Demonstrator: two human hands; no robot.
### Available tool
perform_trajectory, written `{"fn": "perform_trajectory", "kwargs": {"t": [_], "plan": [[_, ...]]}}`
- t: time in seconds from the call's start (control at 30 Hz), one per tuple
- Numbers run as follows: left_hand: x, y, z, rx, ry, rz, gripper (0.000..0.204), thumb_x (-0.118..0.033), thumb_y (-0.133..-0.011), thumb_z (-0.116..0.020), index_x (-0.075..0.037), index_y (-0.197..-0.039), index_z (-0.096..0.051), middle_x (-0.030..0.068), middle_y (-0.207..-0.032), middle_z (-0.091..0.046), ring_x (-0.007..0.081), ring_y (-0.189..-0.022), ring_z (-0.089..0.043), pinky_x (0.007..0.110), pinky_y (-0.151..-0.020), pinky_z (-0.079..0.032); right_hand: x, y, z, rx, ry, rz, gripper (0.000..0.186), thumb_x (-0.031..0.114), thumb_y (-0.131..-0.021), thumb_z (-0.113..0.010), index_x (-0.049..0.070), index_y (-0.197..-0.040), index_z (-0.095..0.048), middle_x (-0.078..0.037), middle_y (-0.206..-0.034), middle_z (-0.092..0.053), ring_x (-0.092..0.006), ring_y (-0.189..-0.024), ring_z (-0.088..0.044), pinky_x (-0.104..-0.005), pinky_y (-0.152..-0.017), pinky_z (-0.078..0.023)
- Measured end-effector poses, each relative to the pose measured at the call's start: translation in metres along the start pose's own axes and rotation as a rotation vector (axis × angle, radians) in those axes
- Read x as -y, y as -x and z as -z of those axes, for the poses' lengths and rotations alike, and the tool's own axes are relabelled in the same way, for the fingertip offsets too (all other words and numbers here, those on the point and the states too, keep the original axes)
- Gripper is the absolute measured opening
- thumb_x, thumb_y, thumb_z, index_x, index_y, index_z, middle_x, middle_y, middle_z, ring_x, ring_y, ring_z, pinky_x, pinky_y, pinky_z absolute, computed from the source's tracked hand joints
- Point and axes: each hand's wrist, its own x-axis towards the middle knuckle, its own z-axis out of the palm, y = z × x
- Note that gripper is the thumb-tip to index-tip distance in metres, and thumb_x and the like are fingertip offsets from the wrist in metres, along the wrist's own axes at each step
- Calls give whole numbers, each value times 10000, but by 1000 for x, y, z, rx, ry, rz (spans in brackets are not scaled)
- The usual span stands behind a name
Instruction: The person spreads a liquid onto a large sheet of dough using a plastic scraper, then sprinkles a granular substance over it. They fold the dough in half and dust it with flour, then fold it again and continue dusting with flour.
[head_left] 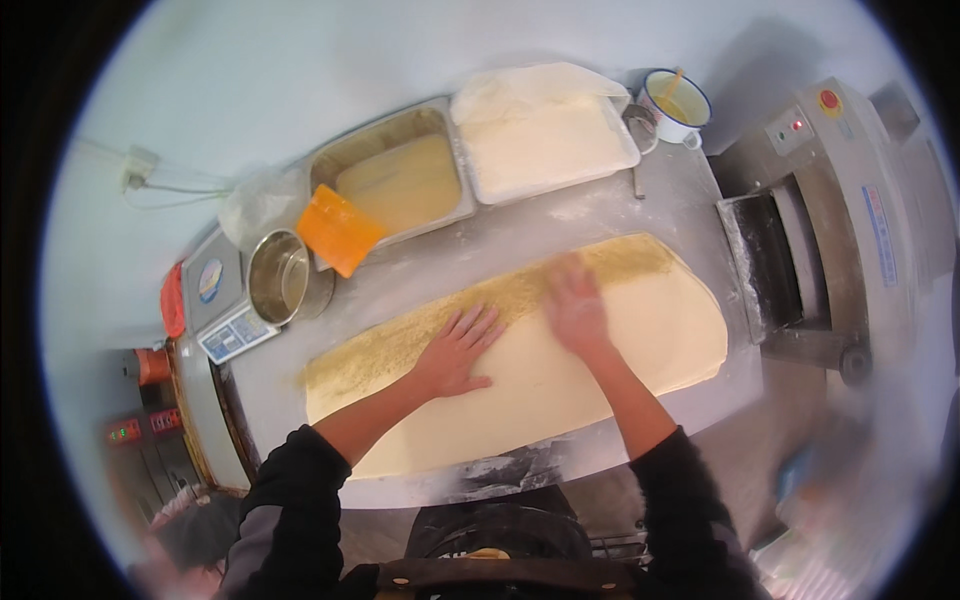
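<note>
A wide, flat sheet of pale dough [520,390] lies across the metal table. Along its far side runs a band of yellow-brown, grainy spread [400,345]. My left hand [458,352] rests flat on the dough with fingers apart, its fingertips at the edge of that band. To its right, my right hand [577,310] is also over the dough, fingers stretched toward the band and somewhat blurred by motion. Neither hand holds anything.
Behind the dough stand a metal tray with yellowish contents [400,185], an orange scraper [338,230] on its rim, and a white tub of flour-like powder [545,150]. A steel pot [280,275] and a scale [238,332] sit left; an enamel mug [676,110] and a machine [830,220] are right.
</note>
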Motion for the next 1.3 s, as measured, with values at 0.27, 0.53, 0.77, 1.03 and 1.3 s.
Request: {"fn": "perform_trajectory", "kwargs": {"t": [0.27,0.53,0.77,1.03,1.3], "plan": [[47,143,-19,-164,63,407,1103,-554,-830,-802,-124,-1711,-299,201,-1793,-186,427,-1663,-115,610,-1341,-111,131,-9,-40,24,-32,-9,698,454,-1032,-625,20,-1568,-520,-234,-1623,-473,-405,-1567,-361,-563,-1324,-216],[57,263,-64,-235,159,522,1055,-574,-859,-770,-140,-1708,-319,211,-1786,-206,443,-1656,-138,622,-1329,-135,256,32,-81,57,-164,62,697,393,-1014,-668,46,-1592,-492,-274,-1646,-429,-488,-1555,-338,-566,-1318,-223],[82,313,-71,-420,317,558,983,-472,-877,-781,-107,-1684,-355,232,-1769,-226,458,-1643,-170,632,-1320,-158,420,-81,-73,-74,-370,140,567,293,-947,-768,86,-1460,-646,-254,-1440,-626,-460,-1330,-583,-521,-1138,-479],[70,382,-82,-493,493,552,958,-399,-898,-767,-82,-1688,-326,242,-1751,-252,448,-1633,-212,614,-1312,-210,477,-237,-131,703,117,-36,592,381,-881,-809,24,-1338,-687,-218,-1447,-647,-420,-1369,-589,-462,-1144,-502],[76,395,-91,-518,580,491,934,-330,-885,-777,-75,-1672,-343,260,-1750,-242,462,-1628,-218,616,-1308,-227,468,-245,-184,478,55,-64,288,209,-885,-720,6,-1085,-764,-245,-1212,-742,-422,-1210,-681,-488,-1074,-542]]}}
